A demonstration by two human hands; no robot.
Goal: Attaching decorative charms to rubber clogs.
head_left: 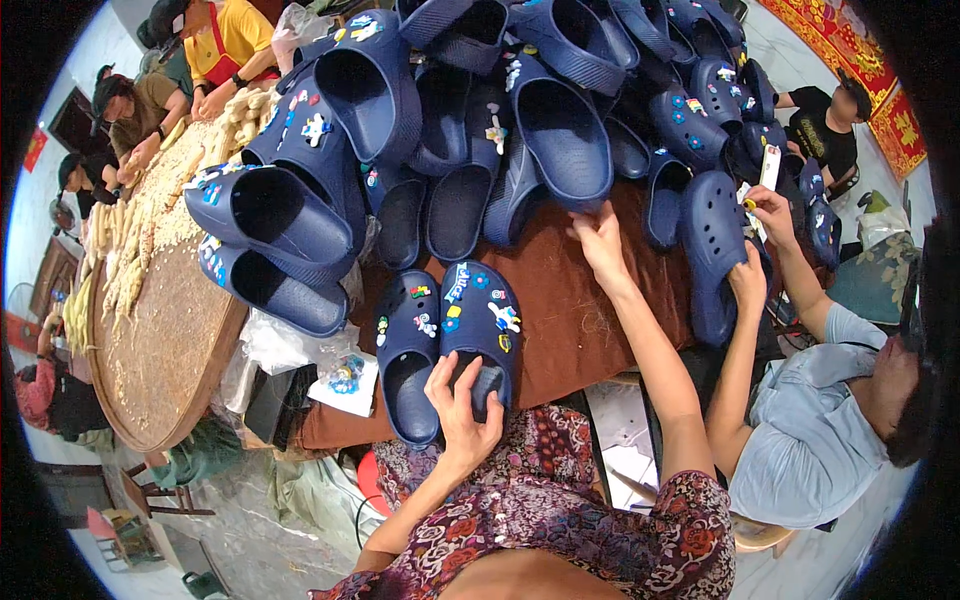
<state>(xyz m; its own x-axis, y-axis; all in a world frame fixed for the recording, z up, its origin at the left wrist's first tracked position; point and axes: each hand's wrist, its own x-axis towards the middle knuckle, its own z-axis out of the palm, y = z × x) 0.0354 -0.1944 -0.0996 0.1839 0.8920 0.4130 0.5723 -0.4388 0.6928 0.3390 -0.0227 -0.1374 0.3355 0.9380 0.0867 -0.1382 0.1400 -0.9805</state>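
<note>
A pair of navy clogs lies toes-away on the brown cloth before me. My left hand (467, 415) is over the heel of the right-hand clog (477, 300), its fingers curled into the opening. That clog carries colourful charms on its toe; the left-hand clog (407, 345) rests close beside it. My right hand (600, 245) reaches to the heap and grips the heel of another navy clog (562, 130), thumb near the rim and the other fingers partly hidden beneath.
Many navy clogs (360, 95) are heaped at the table's far side. A bag of blue charms (345, 375) lies on white paper at left. On my right, a co-worker in light blue (810, 430) handles a clog (712, 260). People sit around a round board (165, 360) at left.
</note>
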